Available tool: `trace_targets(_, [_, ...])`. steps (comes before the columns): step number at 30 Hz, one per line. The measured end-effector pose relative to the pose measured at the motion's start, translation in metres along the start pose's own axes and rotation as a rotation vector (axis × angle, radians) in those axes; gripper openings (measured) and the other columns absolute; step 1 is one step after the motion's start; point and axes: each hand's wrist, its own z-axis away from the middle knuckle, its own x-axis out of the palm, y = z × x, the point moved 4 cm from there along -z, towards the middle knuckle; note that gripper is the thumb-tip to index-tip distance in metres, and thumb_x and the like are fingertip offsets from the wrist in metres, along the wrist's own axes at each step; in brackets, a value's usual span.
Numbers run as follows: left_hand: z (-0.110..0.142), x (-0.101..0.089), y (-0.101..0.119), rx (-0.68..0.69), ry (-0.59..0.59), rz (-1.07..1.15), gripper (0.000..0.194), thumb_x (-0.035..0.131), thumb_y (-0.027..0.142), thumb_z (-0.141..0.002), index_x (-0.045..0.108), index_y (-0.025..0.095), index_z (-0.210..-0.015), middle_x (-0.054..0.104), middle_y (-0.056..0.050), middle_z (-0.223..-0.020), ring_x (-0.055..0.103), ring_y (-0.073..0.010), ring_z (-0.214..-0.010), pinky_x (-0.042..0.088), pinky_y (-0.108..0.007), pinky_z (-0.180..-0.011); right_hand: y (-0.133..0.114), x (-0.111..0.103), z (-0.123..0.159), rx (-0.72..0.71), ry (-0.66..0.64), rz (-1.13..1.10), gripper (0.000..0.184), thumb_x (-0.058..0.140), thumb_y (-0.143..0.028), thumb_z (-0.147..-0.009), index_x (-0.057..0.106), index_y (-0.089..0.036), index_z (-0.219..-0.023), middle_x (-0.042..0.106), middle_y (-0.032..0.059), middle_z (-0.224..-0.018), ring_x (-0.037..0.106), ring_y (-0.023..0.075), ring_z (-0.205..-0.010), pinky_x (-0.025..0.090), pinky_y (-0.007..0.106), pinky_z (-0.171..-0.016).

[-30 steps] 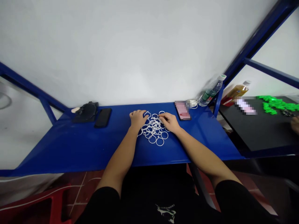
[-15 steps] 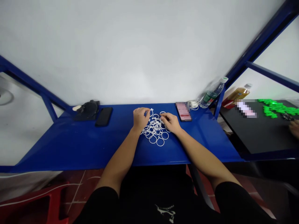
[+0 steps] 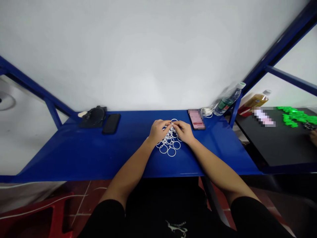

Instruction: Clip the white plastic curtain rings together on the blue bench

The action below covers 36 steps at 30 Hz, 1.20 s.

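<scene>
A pile of several white plastic rings (image 3: 170, 145) lies in the middle of the blue table (image 3: 81, 152). My left hand (image 3: 159, 131) and my right hand (image 3: 183, 131) meet over the far side of the pile, fingertips touching. Both have their fingers curled and pinch white rings between them. Part of the pile is hidden under the hands.
A black phone (image 3: 111, 123) and a black pouch (image 3: 93, 116) lie at the back left. A phone with a pink screen (image 3: 196, 119), a coiled white cable (image 3: 207, 112) and a water bottle (image 3: 228, 99) are at the back right. Another person's hand (image 3: 314, 136) and green parts (image 3: 294, 115) are on the black table (image 3: 279, 145).
My left hand moved right from the pile's left edge and met my right hand above the rings. The view shifted slightly.
</scene>
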Motion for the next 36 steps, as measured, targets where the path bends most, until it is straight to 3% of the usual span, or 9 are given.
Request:
trace_targets(8, [-0.002, 0.006, 0.004, -0.090, -0.046, -0.008, 0.013, 0.066, 0.030, -0.099, 0.075, 0.024, -0.094, 0.079, -0.003, -0.093, 0.071, -0.0199, -0.091, 0.051, -0.039, -0.090, -0.004, 0.000, 0.001, -0.028, -0.019, 0.061, 0.026, 0.056, -0.039, -0.105, 0.076, -0.023, -0.103, 0.078, 0.0050, -0.089, 0.071, 0.0187, -0.077, 0.055, 0.031, -0.073])
trace_targets(13, [-0.014, -0.023, 0.000, -0.130, -0.151, -0.027, 0.011, 0.069, 0.034, -0.096, 0.075, 0.025, -0.101, 0.078, -0.003, -0.106, 0.071, -0.0211, -0.103, 0.050, -0.042, -0.101, -0.007, -0.008, -0.005, -0.080, -0.012, 0.147, 0.029, 0.055, -0.043, -0.105, 0.076, -0.024, -0.106, 0.078, 0.0077, -0.093, 0.071, 0.0220, -0.085, 0.057, 0.037, -0.081])
trace_targets(16, [-0.006, -0.047, -0.006, -0.163, -0.296, -0.069, 0.042, 0.075, 0.051, -0.089, 0.071, 0.025, -0.122, 0.070, -0.008, -0.133, 0.064, -0.0277, -0.125, 0.046, -0.047, -0.111, -0.002, -0.019, -0.009, -0.072, -0.066, 0.185, 0.033, 0.061, -0.051, -0.100, 0.076, -0.024, -0.113, 0.077, 0.0090, -0.097, 0.070, 0.0251, -0.091, 0.056, 0.044, -0.089])
trace_targets(19, [0.023, -0.058, -0.009, -0.166, -0.496, -0.186, 0.086, 0.079, 0.072, -0.075, 0.056, 0.029, -0.146, 0.049, -0.012, -0.160, 0.042, -0.0378, -0.149, 0.029, -0.058, -0.124, 0.011, -0.028, -0.012, -0.070, -0.160, 0.212, 0.055, 0.070, -0.062, -0.091, 0.070, -0.024, -0.131, 0.074, 0.0121, -0.118, 0.067, 0.0298, -0.109, 0.052, 0.051, -0.101])
trace_targets(22, [0.058, -0.052, -0.007, -0.197, -0.668, -0.261, 0.122, 0.077, 0.085, -0.062, 0.037, 0.026, -0.161, 0.024, -0.017, -0.172, 0.021, -0.0438, -0.158, 0.014, -0.063, -0.128, 0.028, -0.023, -0.010, -0.044, -0.270, 0.265, 0.078, 0.066, -0.072, -0.089, 0.056, -0.025, -0.150, 0.057, 0.0157, -0.150, 0.051, 0.0373, -0.139, 0.039, 0.061, -0.116])
trace_targets(24, [0.073, -0.042, -0.004, -0.209, -0.744, -0.282, 0.131, 0.074, 0.089, -0.060, 0.030, 0.023, -0.164, 0.017, -0.018, -0.173, 0.015, -0.0454, -0.159, 0.010, -0.064, -0.128, 0.037, -0.009, -0.007, 0.018, -0.393, 0.326, 0.085, 0.058, -0.077, -0.091, 0.049, -0.024, -0.156, 0.044, 0.0170, -0.163, 0.036, 0.0418, -0.152, 0.029, 0.067, -0.121])
trace_targets(27, [0.074, -0.024, 0.001, -0.186, -0.740, -0.290, 0.136, 0.072, 0.092, -0.059, 0.026, 0.020, -0.166, 0.014, -0.019, -0.174, 0.011, -0.0452, -0.160, 0.006, -0.066, -0.128, 0.039, 0.016, -0.003, 0.120, -0.552, 0.414, 0.081, 0.046, -0.077, -0.097, 0.044, -0.026, -0.160, 0.038, 0.0163, -0.167, 0.028, 0.0449, -0.155, 0.017, 0.076, -0.121])
trace_targets(31, [0.059, -0.010, -0.002, -0.204, -0.647, -0.308, 0.132, 0.072, 0.090, -0.062, 0.027, 0.019, -0.165, 0.020, -0.020, -0.172, 0.015, -0.0443, -0.159, 0.010, -0.067, -0.127, 0.025, 0.035, -0.008, 0.087, -0.619, 0.381, 0.072, 0.042, -0.073, -0.100, 0.047, -0.029, -0.157, 0.042, 0.0138, -0.165, 0.029, 0.0432, -0.155, 0.015, 0.079, -0.120])
trace_targets(36, [0.059, -0.015, -0.012, -0.207, -0.620, -0.316, 0.114, 0.069, 0.089, -0.068, 0.041, 0.026, -0.159, 0.041, -0.017, -0.164, 0.032, -0.0435, -0.153, 0.010, -0.067, -0.127, 0.008, 0.017, -0.003, -0.005, -0.559, 0.258, 0.085, 0.046, -0.076, -0.097, 0.028, -0.029, -0.166, 0.033, 0.0135, -0.170, 0.020, 0.0410, -0.159, 0.014, 0.073, -0.124])
